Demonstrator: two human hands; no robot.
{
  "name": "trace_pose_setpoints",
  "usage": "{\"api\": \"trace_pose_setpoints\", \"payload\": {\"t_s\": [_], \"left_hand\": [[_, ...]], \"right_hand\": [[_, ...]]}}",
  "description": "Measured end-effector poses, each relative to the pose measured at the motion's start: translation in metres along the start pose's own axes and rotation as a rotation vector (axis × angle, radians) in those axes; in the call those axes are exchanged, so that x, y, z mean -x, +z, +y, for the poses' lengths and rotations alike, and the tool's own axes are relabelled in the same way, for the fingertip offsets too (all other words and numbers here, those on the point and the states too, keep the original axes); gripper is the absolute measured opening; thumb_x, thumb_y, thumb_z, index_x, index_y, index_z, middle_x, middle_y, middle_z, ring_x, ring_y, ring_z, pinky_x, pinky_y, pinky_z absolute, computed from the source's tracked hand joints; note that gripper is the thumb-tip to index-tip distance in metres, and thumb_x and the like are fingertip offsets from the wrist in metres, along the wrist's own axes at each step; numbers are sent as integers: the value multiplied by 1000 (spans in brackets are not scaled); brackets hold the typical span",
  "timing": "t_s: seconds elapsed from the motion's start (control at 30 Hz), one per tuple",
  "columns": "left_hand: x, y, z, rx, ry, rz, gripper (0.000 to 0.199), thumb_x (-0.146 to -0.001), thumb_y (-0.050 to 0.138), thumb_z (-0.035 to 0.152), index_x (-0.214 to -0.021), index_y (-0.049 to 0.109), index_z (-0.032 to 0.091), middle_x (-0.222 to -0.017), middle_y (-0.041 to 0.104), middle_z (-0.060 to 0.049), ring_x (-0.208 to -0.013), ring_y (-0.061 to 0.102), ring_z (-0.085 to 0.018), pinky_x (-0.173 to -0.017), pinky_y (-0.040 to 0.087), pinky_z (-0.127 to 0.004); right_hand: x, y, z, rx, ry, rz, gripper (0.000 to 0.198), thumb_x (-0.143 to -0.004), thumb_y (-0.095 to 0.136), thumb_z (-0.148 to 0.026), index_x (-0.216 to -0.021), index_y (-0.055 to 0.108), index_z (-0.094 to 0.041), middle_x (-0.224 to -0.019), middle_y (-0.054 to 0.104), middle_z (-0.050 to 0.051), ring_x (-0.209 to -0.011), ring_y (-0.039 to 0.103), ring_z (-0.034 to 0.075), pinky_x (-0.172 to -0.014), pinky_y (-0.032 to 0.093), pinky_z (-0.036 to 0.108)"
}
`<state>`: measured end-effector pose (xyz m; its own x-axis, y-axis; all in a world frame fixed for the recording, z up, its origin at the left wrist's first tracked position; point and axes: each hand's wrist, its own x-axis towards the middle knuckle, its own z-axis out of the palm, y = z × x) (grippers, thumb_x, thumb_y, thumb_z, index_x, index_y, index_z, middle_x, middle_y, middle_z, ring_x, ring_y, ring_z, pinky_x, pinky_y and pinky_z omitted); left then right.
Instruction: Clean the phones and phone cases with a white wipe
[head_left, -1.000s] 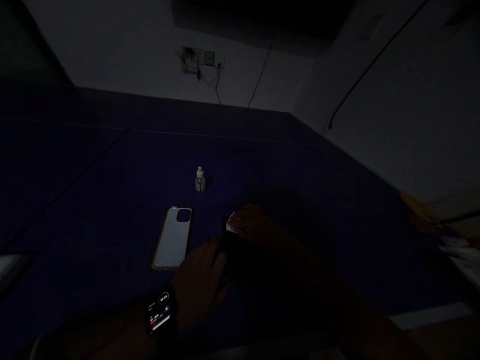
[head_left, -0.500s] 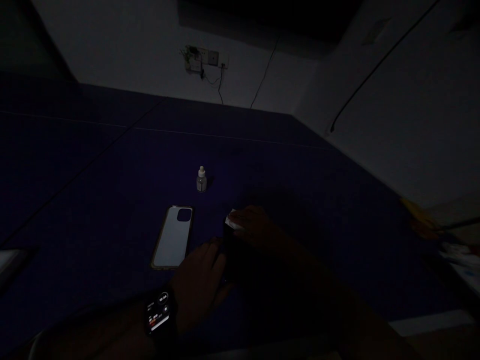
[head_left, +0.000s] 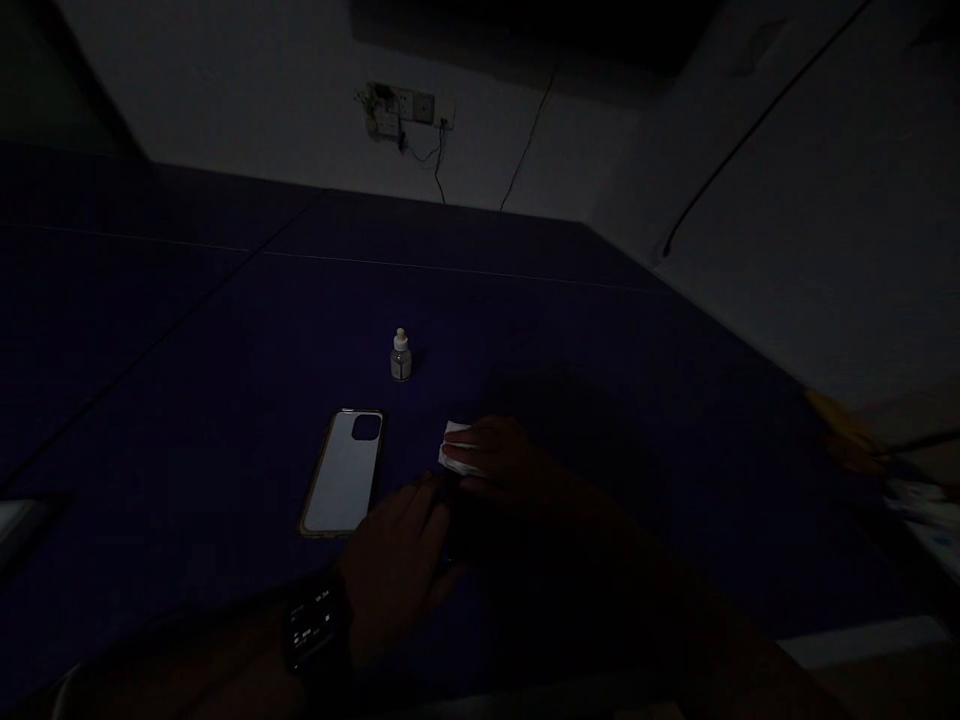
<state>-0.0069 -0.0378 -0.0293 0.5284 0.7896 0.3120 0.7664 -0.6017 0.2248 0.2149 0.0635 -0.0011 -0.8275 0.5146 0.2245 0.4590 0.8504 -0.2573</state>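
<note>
My right hand presses a folded white tissue down with its fingers, at the far end of a dark flat slab that looks like a phone. Most of that slab is lost in shadow. Along its left edge lies my left hand, closed on it, thumb at the near end. A smartwatch is on my left wrist. Just left of the hands a phone case with a pale back and a camera cut-out lies flat. Beyond it a small dropper bottle with a white top stands upright.
The table has a dark blue surface with seams. A pale-topped object sits at the left edge. Yellow cloth-like material and white items are at the right. Sockets with cables are on the back wall.
My right hand and the tissue have shifted slightly left, and more of the tissue shows. My left hand stays in place. The watch display has dimmed.
</note>
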Motion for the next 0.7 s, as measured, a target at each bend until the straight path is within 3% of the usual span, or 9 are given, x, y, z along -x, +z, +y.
{"api": "trace_pose_setpoints", "payload": {"t_s": [0.07, 0.17, 0.3, 0.47, 0.53, 0.7], "left_hand": [[0, 1, 0, 7, -10, 14, 38, -89, 64, 31, -121, 51, 16, -136, 58, -20, -120, 59, -34, -94, 55, -51], [0, 2, 0, 15, -2, 25, 36, -89, 63, 33, -120, 52, 17, -135, 58, -19, -120, 59, -34, -94, 55, -51], [-1, 1, 0, 9, 4, 16, 40, -87, 68, 32, -119, 53, 14, -132, 59, -20, -118, 60, -35, -93, 55, -51], [0, 1, 0, 3, -16, -2, 41, -83, 71, 29, -118, 54, 14, -133, 59, -20, -118, 59, -36, -93, 56, -51], [-1, 0, 0, 7, -11, 9, 38, -84, 69, 30, -116, 54, 14, -132, 59, -19, -116, 60, -35, -93, 56, -51], [-2, -3, 0, -6, 16, 38, 39, -87, 64, 30, -121, 52, 14, -131, 60, -20, -117, 60, -34, -92, 56, -50]], "right_hand": [[1, -2, -1, -62, -41, -12, 30, -103, 50, -32, -127, 65, -23, -131, 68, 7, -123, 57, 23, -106, 38, 47], [6, -4, 5, -76, 36, 22, 27, -104, 49, -31, -120, 69, -26, -125, 71, 5, -118, 60, 22, -104, 39, 47], [5, 1, 8, 8, 135, 49, 35, -102, 51, -33, -135, 61, -23, -138, 63, 8, -123, 55, 26, -104, 40, 49], [1, 0, 1, -46, -19, 7, 32, -101, 54, -34, -129, 66, -24, -132, 67, 7, -124, 55, 25, -105, 41, 47], [4, -3, 4, -68, -12, 17, 28, -102, 52, -32, -123, 69, -25, -126, 71, 6, -122, 58, 23, -105, 42, 45], [6, -4, 6, 37, 136, -9, 44, -102, 51, -41, -141, 55, -22, -146, 56, 11, -135, 50, 28, -108, 39, 51]]}}
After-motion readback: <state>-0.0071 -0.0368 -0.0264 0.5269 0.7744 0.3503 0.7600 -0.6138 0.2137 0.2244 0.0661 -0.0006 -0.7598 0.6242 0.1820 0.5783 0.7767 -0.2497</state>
